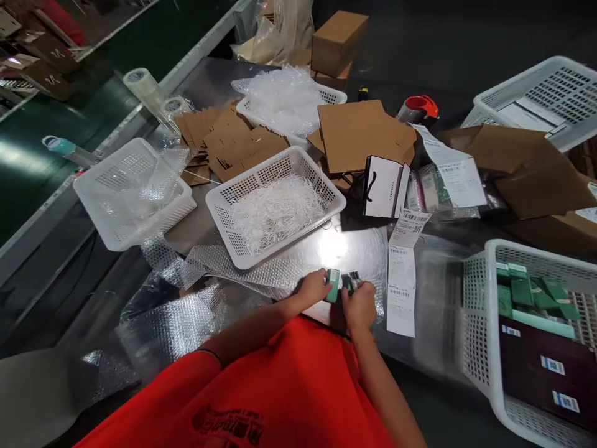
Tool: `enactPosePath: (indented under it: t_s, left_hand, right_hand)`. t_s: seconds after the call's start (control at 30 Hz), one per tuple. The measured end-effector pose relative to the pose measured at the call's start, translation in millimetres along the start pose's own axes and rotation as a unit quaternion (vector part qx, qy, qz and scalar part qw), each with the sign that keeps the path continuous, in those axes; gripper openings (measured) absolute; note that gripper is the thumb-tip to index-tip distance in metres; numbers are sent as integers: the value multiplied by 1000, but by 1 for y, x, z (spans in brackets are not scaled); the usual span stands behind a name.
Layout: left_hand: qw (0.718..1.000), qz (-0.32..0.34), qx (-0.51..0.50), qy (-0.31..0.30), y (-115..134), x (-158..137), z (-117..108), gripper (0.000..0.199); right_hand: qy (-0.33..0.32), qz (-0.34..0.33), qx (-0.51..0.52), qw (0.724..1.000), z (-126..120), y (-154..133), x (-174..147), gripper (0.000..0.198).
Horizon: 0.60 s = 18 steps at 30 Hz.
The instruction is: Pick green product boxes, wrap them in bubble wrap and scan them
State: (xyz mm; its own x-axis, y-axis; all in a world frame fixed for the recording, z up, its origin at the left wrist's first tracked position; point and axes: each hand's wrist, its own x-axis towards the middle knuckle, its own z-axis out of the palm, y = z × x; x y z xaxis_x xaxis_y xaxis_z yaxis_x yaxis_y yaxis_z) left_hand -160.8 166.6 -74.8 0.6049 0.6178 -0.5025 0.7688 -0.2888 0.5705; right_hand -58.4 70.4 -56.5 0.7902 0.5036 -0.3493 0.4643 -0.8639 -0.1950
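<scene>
My left hand (pixel 313 290) is closed at the side of a small green box (pixel 333 286) with a pale label on its top, near the table's front edge. Just right of it, my right hand (pixel 360 306) grips a darker green box (pixel 347 284). A small dark piece with white stripes (pixel 355 277) shows by the same fingers; its kind is unclear. Bubble wrap (pixel 275 279) lies beneath and to the left of my hands. A long printed paper slip (pixel 401 283) is spread to the right of them.
A white basket of shredded paper (pixel 336 202) stands ahead, with a white paper bag (pixel 385 186) beside it. Flat cardboard (pixel 359 137) lies behind. At right, a white basket (pixel 492 298) holds green boxes (pixel 536 292). Another white basket (pixel 112 233) with bubble wrap is at left.
</scene>
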Motion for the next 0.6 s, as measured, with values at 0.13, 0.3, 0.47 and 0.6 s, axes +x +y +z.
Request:
enactPosePath:
  t_s: [0.13,0.3,0.47,0.6]
  left_hand:
    - [999,-30,-44,6,-5,5,7,29]
    - [998,-15,-48,28,-40,-7,-15,35]
    - [999,8,-36,0,-65,-10,-27,50]
    - [999,22,-32,-6,-69,-7,-24,54]
  right_hand:
    - [-11,17,5,1000,-2,0,-1,30]
    - [-20,-1,16,1000,3,-11,-10,27]
    - [-11,-16,4,1000,6,-22,-13,30]
    - [11,-38,-19,999,9,-32,-19,49]
